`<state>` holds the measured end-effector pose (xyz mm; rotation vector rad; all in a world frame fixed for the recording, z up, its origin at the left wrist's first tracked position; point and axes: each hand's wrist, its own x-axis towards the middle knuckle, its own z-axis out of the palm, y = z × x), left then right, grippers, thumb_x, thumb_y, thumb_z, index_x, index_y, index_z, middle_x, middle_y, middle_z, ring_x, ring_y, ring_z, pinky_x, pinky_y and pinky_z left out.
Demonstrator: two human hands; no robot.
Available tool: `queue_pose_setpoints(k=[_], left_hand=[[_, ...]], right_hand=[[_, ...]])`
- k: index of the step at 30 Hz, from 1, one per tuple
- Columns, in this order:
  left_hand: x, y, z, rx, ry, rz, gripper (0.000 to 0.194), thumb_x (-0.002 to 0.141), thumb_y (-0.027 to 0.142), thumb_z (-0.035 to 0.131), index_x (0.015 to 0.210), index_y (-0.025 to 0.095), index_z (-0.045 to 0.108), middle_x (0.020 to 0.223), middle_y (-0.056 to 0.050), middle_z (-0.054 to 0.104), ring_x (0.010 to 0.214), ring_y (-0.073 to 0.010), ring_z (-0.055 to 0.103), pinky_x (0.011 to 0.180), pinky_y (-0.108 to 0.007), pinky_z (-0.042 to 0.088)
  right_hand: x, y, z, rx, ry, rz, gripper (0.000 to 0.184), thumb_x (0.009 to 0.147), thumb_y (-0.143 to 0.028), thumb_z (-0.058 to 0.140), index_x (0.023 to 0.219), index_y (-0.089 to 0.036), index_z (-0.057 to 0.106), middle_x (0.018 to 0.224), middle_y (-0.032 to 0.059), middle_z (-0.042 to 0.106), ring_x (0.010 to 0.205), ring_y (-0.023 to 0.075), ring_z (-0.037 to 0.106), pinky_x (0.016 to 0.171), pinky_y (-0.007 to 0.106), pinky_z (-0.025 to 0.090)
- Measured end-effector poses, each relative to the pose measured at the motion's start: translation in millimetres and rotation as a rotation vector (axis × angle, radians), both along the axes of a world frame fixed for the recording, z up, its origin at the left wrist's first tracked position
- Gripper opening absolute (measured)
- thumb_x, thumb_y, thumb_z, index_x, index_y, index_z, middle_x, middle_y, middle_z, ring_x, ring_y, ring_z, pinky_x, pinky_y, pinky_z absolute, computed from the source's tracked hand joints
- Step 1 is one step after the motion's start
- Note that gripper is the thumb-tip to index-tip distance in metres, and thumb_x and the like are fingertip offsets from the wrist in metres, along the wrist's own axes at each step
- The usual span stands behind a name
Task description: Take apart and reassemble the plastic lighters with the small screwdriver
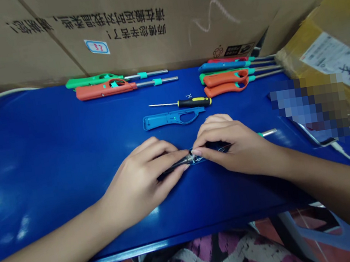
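Note:
An opened long-reach lighter (193,158) lies low over the blue table between my hands, with thin white wires and a dark cylindrical part showing inside. My left hand (144,170) is closed around its left end, thumb and fingertips beside the cylindrical part. From the other side, my right hand (242,143) pinches at the wires and covers much of the body. The metal nozzle (269,133) sticks out past my right hand. Just beyond lies a loose blue casing half (157,121). Behind that are a black and yellow screwdriver (194,102) and small screws (189,96).
A green lighter (89,80) and a red-orange lighter (100,90) lie back left; several more, including an orange lighter (224,89), lie back right. A cardboard box (151,54) walls the back. At right are a taped parcel (319,24) and a phone (322,138) with a cable.

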<state>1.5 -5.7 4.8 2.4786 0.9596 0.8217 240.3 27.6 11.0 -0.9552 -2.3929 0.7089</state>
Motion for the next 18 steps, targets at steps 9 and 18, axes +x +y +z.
queue_pose_setpoints(k=[9,18], left_hand=[[-0.1,1.7,0.2,0.005,-0.012,0.016,0.024,0.094,0.018,0.069,0.118,0.014,0.072,0.099,-0.006,0.070,0.090,-0.0156,0.061,0.083,-0.030,0.052],[0.2,2.6,-1.8,-0.040,-0.031,-0.015,0.025,0.095,0.016,0.066,0.119,0.014,0.072,0.100,-0.007,0.069,0.091,-0.0159,0.061,0.083,-0.030,0.051]], right_hand=[[3.7,-0.7,6.7,0.002,-0.029,0.008,0.006,0.091,-0.023,0.069,0.085,-0.021,0.070,0.086,-0.0005,0.070,0.088,0.0167,0.061,0.096,0.041,0.035],[4.5,0.2,2.4,0.005,-0.032,0.045,0.010,0.093,-0.021,0.067,0.084,-0.023,0.069,0.086,-0.0012,0.071,0.090,0.0171,0.061,0.100,0.043,0.034]])
